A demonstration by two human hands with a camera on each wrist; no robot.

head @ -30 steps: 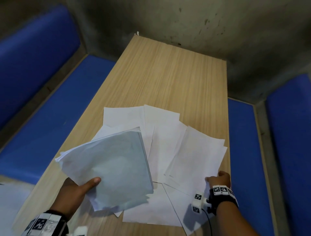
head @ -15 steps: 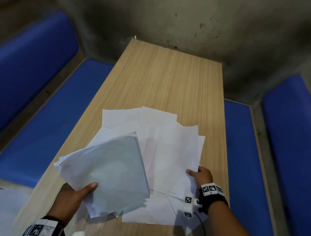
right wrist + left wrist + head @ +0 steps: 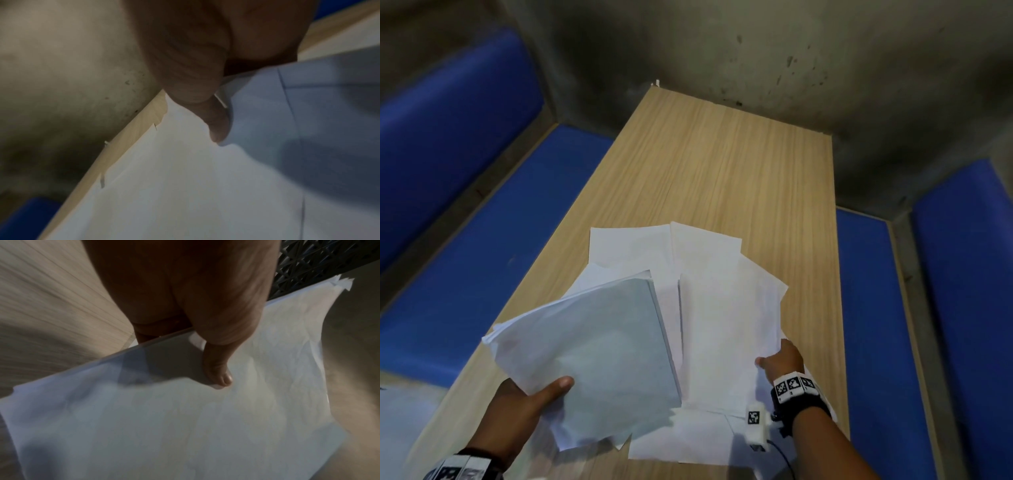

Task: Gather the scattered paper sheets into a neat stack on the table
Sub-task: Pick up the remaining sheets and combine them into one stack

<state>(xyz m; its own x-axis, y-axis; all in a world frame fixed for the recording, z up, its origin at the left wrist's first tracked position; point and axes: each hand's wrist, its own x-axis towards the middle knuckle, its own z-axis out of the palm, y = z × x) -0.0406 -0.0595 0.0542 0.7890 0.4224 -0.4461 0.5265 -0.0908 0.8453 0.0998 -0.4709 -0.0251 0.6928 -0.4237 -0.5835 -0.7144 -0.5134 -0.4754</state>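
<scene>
On both long sides of the table (image 3: 739,164), blue benches (image 3: 482,246) flank it. Loose sheets (image 3: 640,246) overlap toward its near edge. Left hand (image 3: 517,414) grips a raised stack (image 3: 592,353), thumb on top, covering sheets below. Right hand (image 3: 784,359) pinches several sheets (image 3: 729,329) near the right edge; its fingers are hidden.
</scene>
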